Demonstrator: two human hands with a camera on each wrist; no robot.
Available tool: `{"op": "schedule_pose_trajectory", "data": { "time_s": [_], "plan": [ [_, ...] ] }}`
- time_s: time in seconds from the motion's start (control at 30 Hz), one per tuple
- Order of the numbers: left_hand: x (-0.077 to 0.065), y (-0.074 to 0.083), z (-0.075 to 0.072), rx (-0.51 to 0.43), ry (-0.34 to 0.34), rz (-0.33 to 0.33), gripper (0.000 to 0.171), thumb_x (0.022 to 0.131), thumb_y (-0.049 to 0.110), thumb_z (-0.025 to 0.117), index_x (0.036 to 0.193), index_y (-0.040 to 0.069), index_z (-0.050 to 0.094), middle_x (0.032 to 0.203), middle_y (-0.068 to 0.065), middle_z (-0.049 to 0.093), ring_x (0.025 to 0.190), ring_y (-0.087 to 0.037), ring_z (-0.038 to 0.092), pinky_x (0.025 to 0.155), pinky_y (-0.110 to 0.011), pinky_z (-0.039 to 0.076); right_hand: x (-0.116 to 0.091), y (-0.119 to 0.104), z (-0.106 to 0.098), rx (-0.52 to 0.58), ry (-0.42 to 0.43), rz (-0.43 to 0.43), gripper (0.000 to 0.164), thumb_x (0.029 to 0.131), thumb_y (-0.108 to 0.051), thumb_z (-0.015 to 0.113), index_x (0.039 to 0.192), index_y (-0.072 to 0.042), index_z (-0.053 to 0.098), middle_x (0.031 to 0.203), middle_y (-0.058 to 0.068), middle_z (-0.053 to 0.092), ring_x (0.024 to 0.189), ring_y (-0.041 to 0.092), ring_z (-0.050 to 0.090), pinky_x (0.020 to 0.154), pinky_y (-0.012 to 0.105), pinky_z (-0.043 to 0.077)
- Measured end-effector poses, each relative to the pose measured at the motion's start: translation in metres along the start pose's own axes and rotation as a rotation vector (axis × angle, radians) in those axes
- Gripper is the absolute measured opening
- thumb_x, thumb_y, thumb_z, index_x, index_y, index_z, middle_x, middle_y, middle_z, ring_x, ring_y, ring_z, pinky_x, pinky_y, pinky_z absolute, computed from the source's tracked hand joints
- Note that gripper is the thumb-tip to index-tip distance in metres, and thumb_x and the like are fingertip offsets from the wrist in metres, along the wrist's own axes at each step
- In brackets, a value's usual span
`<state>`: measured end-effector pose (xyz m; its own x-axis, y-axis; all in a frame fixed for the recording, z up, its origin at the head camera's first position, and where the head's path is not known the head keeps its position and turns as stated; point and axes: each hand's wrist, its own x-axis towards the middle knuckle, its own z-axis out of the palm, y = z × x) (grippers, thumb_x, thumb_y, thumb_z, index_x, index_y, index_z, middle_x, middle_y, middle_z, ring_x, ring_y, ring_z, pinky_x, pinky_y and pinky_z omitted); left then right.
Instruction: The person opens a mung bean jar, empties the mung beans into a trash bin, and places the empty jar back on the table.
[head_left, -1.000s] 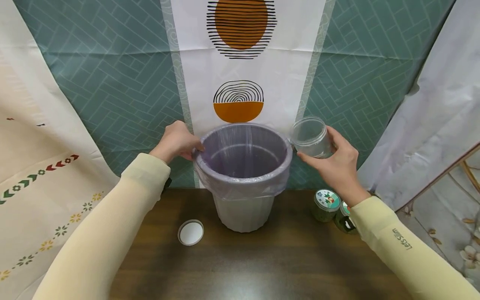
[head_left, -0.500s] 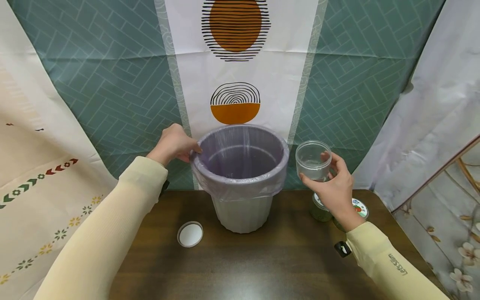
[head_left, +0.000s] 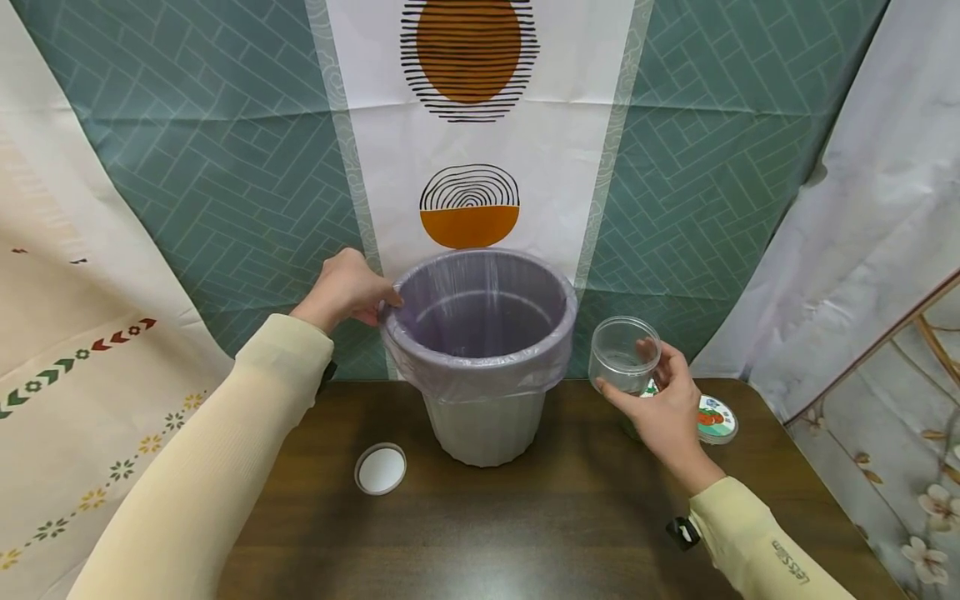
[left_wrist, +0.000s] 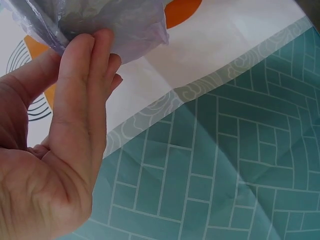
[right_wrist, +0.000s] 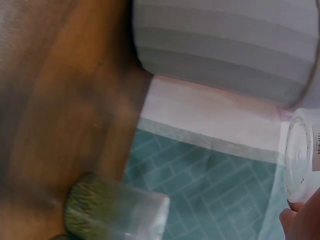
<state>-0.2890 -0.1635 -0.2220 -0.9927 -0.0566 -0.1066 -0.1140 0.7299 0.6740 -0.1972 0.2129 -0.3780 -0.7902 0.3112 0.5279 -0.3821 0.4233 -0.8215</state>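
Observation:
A grey trash bin [head_left: 483, 429] stands on the table, its rim covered by a translucent purple bin liner [head_left: 480, 379]. My left hand [head_left: 345, 287] pinches the lined rim at the left. The left wrist view shows its fingers [left_wrist: 75, 100] against the purple plastic. To the bin's right, my right hand [head_left: 670, 408] holds a lidless clear plastic jar [head_left: 618, 354], raised above the table and apart from the bin. No contents show in this jar. At the edge of the right wrist view, the clear jar's base and label [right_wrist: 302, 155] are visible.
A round white lid [head_left: 381, 469] lies left of the bin. Behind my right hand are two closed jars, one with a picture lid [head_left: 716, 419]; the right wrist view shows a jar with green contents [right_wrist: 100, 207]. A patterned cloth [head_left: 247, 200] hangs behind.
My right hand has lowered the clear jar from beside the bin's rim towards the closed jars. My left hand stays on the rim.

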Motion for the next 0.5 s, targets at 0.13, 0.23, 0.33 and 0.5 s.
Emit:
{"op": "schedule_pose_trajectory", "data": {
  "time_s": [0.13,0.23,0.33,0.5],
  "plan": [
    [0.000,-0.001,-0.001,-0.001,-0.001,0.007,0.036,0.072,0.020,0.077,0.092,-0.004,0.059,0.086,-0.017,0.062,0.063,-0.022,0.071,0.061,-0.035,0.058,-0.008,0.016,0.002,-0.049,-0.008,0.042,0.077,0.059,-0.017,0.089,0.126,-0.012,0.050,0.124,0.000,0.060,0.117,0.016,0.057,0.099,0.016,0.040],
    [-0.001,-0.001,-0.001,0.002,0.003,0.011,0.036,0.072,0.020,0.077,0.091,-0.004,0.059,0.085,-0.017,0.063,0.063,-0.022,0.071,0.061,-0.034,0.058,-0.011,0.037,0.004,-0.078,-0.011,0.068,0.078,0.058,-0.027,0.090,0.125,-0.019,0.051,0.124,-0.006,0.059,0.118,0.014,0.055,0.102,0.029,0.039],
    [-0.002,0.000,-0.001,0.004,0.008,0.009,0.036,0.072,0.020,0.077,0.091,-0.004,0.058,0.084,-0.017,0.063,0.063,-0.022,0.071,0.059,-0.033,0.058,-0.014,0.049,0.008,-0.110,-0.008,0.069,0.079,0.056,-0.031,0.090,0.125,-0.021,0.052,0.124,-0.008,0.059,0.114,0.013,0.053,0.097,0.036,0.039],
    [-0.001,-0.001,-0.001,0.013,0.009,0.009,0.037,0.072,0.021,0.077,0.091,-0.004,0.058,0.085,-0.017,0.062,0.063,-0.021,0.071,0.060,-0.033,0.058,-0.017,0.065,0.015,-0.129,-0.001,0.052,0.082,0.053,-0.033,0.091,0.124,-0.021,0.053,0.122,-0.007,0.060,0.105,0.010,0.054,0.087,0.030,0.042]
  ]
}}
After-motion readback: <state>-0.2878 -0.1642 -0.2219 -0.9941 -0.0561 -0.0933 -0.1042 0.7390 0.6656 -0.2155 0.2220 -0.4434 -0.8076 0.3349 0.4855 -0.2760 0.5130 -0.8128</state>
